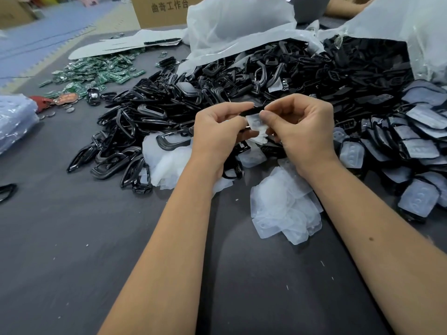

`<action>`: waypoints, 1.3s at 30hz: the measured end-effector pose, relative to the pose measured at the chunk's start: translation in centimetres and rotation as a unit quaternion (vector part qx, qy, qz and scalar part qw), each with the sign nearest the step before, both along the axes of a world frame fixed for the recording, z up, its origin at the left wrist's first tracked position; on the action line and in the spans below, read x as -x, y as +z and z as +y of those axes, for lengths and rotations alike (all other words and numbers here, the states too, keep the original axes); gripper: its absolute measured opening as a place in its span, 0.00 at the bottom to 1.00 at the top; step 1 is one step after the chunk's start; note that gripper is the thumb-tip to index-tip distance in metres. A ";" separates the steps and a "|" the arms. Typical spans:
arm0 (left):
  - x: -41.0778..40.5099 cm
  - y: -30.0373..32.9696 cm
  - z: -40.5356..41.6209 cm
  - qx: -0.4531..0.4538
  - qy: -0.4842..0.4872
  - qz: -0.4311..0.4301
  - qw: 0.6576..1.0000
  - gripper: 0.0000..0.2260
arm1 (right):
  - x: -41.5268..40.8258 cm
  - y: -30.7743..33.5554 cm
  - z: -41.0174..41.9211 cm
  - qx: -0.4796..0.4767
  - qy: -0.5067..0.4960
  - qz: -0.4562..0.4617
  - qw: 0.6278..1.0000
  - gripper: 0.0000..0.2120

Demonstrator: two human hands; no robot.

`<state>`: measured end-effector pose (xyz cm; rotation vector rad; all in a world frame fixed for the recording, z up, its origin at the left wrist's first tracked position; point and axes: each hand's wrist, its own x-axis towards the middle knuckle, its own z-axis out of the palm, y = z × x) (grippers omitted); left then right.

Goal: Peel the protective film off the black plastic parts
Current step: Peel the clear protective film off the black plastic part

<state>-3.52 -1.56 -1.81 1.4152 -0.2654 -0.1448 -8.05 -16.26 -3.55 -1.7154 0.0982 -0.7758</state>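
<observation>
A black plastic part (251, 110) is held above the dark table (72, 238), just in front of the big heap of black parts (217, 81). It is gripped by the left hand (217, 131), whose fingers are curled round its near end. The clear film (256, 123) hanging under the part is pinched between thumb and forefinger of the right hand (302, 131), the other fingers being curled in. The film is partly lifted from the part; how much of it is stuck cannot be told.

In front of the heap, below the right wrist, a pile of loose film pieces (285, 213) is seen on the table. To the right of the heap, parts with film on them (418, 148) are stacked. To the left of the heap, green circuit boards (96, 73) are scattered. Behind the heap, a large white plastic bag (237, 27) is slumped open, and a cardboard box (167, 8) stands beyond it.
</observation>
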 end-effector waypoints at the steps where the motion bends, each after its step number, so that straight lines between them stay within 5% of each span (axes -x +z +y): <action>1: 0.1 0.1 0.0 0.005 -0.008 0.005 1.000 0.16 | 0.0 0.0 0.0 0.007 -0.014 -0.001 1.000 0.05; 10: 0.2 0.4 0.1 0.038 -0.045 0.037 0.998 0.19 | 0.3 0.4 0.0 0.019 -0.058 0.000 0.998 0.05; 21: 0.4 -0.2 -0.1 0.026 -0.050 0.002 0.998 0.07 | 0.4 0.6 0.9 0.058 -0.110 0.002 0.992 0.05; 39: 0.0 -0.5 0.1 0.004 -0.045 -0.003 0.999 0.08 | 0.9 1.4 0.0 0.100 -0.023 0.009 0.995 0.06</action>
